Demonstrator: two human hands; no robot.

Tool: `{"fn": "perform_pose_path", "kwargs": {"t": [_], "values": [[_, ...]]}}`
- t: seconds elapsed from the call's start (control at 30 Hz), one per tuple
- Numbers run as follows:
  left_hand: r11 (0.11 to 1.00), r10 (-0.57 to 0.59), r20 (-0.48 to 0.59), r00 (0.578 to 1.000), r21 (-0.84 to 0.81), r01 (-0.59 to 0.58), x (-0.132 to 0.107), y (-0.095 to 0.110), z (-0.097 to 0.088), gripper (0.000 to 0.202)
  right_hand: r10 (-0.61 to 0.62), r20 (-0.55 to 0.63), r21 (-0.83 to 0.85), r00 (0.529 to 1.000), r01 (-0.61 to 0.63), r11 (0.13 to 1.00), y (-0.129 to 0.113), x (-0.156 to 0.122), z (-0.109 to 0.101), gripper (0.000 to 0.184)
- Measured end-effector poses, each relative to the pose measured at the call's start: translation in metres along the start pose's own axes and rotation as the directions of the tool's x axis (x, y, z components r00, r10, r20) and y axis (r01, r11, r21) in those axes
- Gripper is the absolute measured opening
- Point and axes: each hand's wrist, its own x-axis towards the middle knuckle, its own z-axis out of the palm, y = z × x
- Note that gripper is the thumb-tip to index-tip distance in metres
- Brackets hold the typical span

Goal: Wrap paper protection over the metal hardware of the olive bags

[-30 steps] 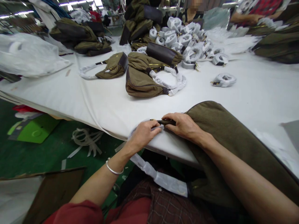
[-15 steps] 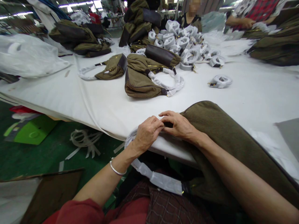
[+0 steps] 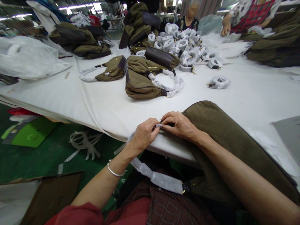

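An olive-green handbag (image 3: 217, 137) lies at the table's near edge under my right forearm. Its handle strap (image 3: 166, 182), wrapped in white paper, loops down over my lap and back up behind my left hand. My left hand (image 3: 145, 132) is closed in a pinch on the strap near its upper end. Facing it, my right hand (image 3: 179, 125) pinches the same spot with thumb and fingertips. A bit of the white wrapping shows between the two hands. The exact grip of the right fingers is partly hidden.
Two olive handbags (image 3: 142, 82) with wrapped handles lie mid-table, beside a heap of wrapped rolled straps (image 3: 185, 43). One rolled strap (image 3: 219, 82) sits apart. More bags (image 3: 75, 37) are piled at the back. Co-workers stand across the table; a green box (image 3: 32, 131) is on the floor.
My hands have drawn slightly apart, and white wrapping now shows between them. Across the table, a co-worker's hand has moved left. My view has shifted a little.
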Motion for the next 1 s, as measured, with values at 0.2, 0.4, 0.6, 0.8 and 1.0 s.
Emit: {"fn": "perform_pose_path", "kwargs": {"t": [0.2,0.4,0.6,0.8,1.0], "values": [[0.981,-0.171,0.006,0.985,-0.093,0.171,-0.001,0.007,0.007,0.012,-0.129,-0.004,-0.188,0.992,0.126,0.974,-0.007,0.000,0.001,0.010],[0.303,-0.523,0.312,0.793,-0.802,0.515,0.002,0.012,0.016,0.012,-0.244,0.031,-0.409,0.969,0.235,0.881,-0.016,0.003,-0.001,0.023],[-0.277,-0.559,0.463,0.688,-0.886,0.371,-0.002,0.012,0.018,0.025,-0.212,0.067,-0.419,0.975,0.220,0.881,-0.025,-0.004,-0.001,0.023],[-0.148,-0.533,0.408,0.741,-0.907,0.393,-0.016,0.022,0.019,0.027,-0.210,-0.031,-0.458,0.977,0.173,0.872,-0.028,-0.014,0.009,0.024],[0.050,-0.587,0.268,0.764,-0.930,0.365,-0.040,0.036,0.022,0.039,-0.250,-0.061,-0.434,0.966,0.199,0.879,-0.025,-0.019,0.014,0.027]]}}
